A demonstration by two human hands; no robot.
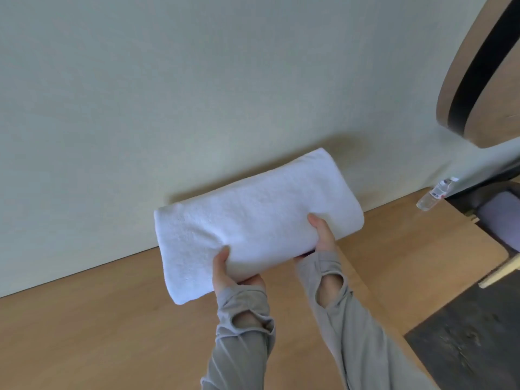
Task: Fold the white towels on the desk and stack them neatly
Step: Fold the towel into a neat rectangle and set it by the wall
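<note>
A pale wall (168, 94) is standing behind a wooden table (98, 333), and a folded white towel (253, 218) is being held over the table's far edge, just in front of that wall. The left hand (225, 273) is holding the towel's near long edge, its grip clamped on the cloth with the thumb on top, while the right hand (323, 235) is gripping the same edge further right. A clear plastic bottle (433, 194) is sitting near the table's right end, well apart from the towel.
</note>
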